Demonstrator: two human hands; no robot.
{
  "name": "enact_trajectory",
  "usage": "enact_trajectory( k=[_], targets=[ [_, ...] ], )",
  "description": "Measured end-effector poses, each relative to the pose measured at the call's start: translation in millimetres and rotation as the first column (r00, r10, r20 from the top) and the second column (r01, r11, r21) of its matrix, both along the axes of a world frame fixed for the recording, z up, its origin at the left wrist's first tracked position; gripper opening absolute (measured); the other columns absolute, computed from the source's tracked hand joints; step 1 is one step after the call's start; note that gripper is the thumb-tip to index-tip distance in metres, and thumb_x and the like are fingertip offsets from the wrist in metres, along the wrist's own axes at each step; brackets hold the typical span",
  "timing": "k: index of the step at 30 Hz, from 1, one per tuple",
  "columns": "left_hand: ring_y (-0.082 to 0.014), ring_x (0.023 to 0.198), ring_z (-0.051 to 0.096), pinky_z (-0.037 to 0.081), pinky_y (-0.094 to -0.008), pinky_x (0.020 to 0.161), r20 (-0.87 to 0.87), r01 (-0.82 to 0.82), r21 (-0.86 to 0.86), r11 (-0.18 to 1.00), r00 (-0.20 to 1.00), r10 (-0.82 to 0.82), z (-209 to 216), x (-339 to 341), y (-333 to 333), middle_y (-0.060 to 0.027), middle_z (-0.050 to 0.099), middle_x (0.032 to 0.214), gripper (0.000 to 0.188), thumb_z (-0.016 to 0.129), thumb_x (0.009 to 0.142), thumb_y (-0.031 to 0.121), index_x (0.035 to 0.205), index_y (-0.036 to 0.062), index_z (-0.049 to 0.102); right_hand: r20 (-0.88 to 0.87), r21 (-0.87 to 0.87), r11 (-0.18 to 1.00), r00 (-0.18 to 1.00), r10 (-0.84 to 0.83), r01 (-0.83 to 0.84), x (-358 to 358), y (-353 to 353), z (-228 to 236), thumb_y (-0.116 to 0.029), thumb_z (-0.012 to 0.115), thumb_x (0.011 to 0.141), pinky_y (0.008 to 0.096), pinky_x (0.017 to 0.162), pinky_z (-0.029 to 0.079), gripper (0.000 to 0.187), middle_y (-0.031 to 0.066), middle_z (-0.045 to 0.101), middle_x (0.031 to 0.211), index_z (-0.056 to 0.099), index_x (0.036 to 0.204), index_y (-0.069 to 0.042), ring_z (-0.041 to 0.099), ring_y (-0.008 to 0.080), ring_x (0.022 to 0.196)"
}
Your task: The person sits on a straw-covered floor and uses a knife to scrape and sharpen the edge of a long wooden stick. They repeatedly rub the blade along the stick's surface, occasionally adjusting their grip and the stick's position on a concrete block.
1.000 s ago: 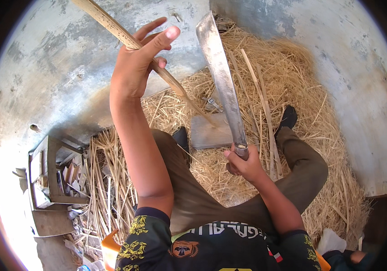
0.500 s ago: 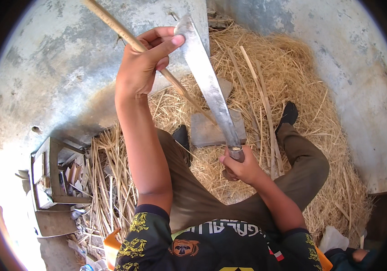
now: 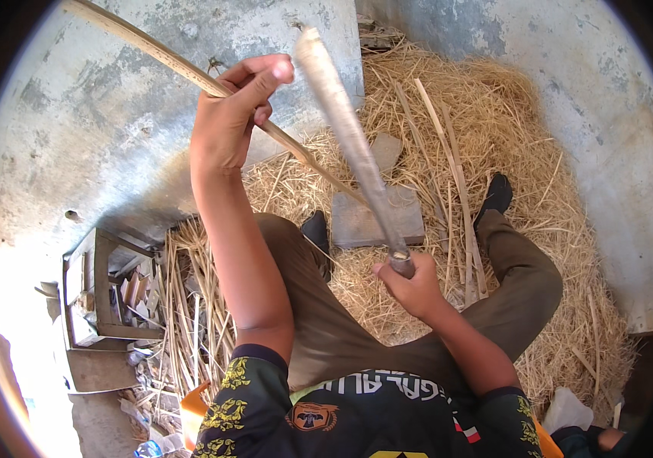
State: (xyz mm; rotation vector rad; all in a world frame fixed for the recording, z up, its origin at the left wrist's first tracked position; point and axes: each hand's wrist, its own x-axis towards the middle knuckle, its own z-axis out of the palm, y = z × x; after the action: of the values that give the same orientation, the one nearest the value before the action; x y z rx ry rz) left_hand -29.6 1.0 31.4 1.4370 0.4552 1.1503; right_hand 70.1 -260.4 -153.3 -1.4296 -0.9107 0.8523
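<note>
My left hand [image 3: 231, 114] is raised at the upper left, its fingers closed around a long thin bamboo stick [image 3: 303, 156]. The stick slants from the upper left down toward a flat block [image 3: 349, 229] between my feet. Gripped by its handle in my right hand [image 3: 412, 286] is a machete [image 3: 342, 114], its blade pointing up and slightly left, smeared by motion. The blade's tip is near my left thumb and forefinger but apart from them. Low down, the blade passes in front of the stick's far end and the block, so whether they touch cannot be told.
Straw-like shavings [image 3: 494, 107] cover the floor around my legs, with long split strips [image 3: 448, 153] lying by my right foot. More sticks [image 3: 189, 298] are heaped at left beside a wooden frame [image 3: 98, 286]. Grey walls [image 3: 586, 130] stand close. A plastic bottle [image 3: 160, 445] lies lower left.
The blade tip has come away from my left thumb and fingers. My left hand has shifted slightly left and down with the stick; the view has moved slightly.
</note>
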Motion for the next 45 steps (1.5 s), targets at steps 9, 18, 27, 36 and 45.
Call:
enact_trajectory(
  k=[9, 18, 27, 36, 45],
  targets=[
    [-0.0051, 0.053, 0.033, 0.024, -0.0225, 0.046, 0.169, -0.106, -0.070, 0.992, 0.979, 0.116, -8, 11, 12, 0.0058, 0.034, 0.057, 0.042, 0.078, 0.091, 0.029, 0.065, 0.0168, 0.047, -0.062, -0.271, 0.955, 0.988, -0.144, 0.122, 11, 17, -49, -0.018, 0.069, 0.087, 0.0329, 0.052, 0.038, 0.029, 0.0000, 0.053, 0.058, 0.057, 0.067, 0.000, 0.046, 0.0097, 0.054],
    [-0.0061, 0.053, 0.035, 0.027, -0.0219, 0.047, 0.205, -0.092, 0.050, 0.994, 0.976, 0.080, -12, 14, 11, 0.0046, 0.036, 0.058, 0.047, 0.075, 0.092, 0.042, 0.066, 0.0163, 0.045, 0.159, -0.233, 0.952, 0.974, -0.163, 0.197, 12, 14, -28, -0.018, 0.068, 0.086, 0.0355, 0.055, 0.041, 0.028, 0.0059, 0.055, 0.057, 0.059, 0.070, 0.003, 0.048, 0.0130, 0.054],
    [-0.0070, 0.049, 0.034, 0.025, -0.0242, 0.044, 0.216, -0.056, 0.081, 0.995, 0.976, 0.037, -10, 30, -3, 0.0038, 0.035, 0.056, 0.052, 0.075, 0.092, 0.045, 0.064, 0.0160, 0.042, 0.304, -0.445, 0.885, 0.953, 0.006, 0.137, 27, 19, -36, -0.017, 0.067, 0.089, 0.0326, 0.054, 0.040, 0.025, 0.0023, 0.055, 0.057, 0.062, 0.073, 0.001, 0.047, 0.0092, 0.055],
    [-0.0084, 0.052, 0.034, 0.028, -0.0241, 0.045, 0.315, -0.043, 0.155, 0.987, 0.949, -0.008, -19, 36, 0, 0.0014, 0.036, 0.057, 0.070, 0.046, 0.092, 0.078, 0.069, 0.0127, 0.037, 0.110, -0.129, 0.959, 0.965, -0.238, 0.251, 23, 16, -37, -0.015, 0.065, 0.086, 0.0347, 0.054, 0.041, 0.021, 0.0057, 0.052, 0.055, 0.063, 0.074, 0.002, 0.048, 0.0118, 0.055],
    [-0.0101, 0.047, 0.023, 0.021, -0.0258, 0.043, 0.302, -0.115, -0.023, 0.993, 0.946, 0.117, -14, 27, 1, 0.0025, 0.027, 0.052, 0.075, 0.016, 0.093, 0.084, 0.070, 0.0142, 0.029, 0.311, -0.343, 0.923, 0.948, -0.063, 0.174, 25, 24, -40, -0.017, 0.065, 0.086, 0.0357, 0.054, 0.041, 0.025, 0.0066, 0.054, 0.055, 0.062, 0.072, 0.003, 0.049, 0.0132, 0.053]
  ],
)
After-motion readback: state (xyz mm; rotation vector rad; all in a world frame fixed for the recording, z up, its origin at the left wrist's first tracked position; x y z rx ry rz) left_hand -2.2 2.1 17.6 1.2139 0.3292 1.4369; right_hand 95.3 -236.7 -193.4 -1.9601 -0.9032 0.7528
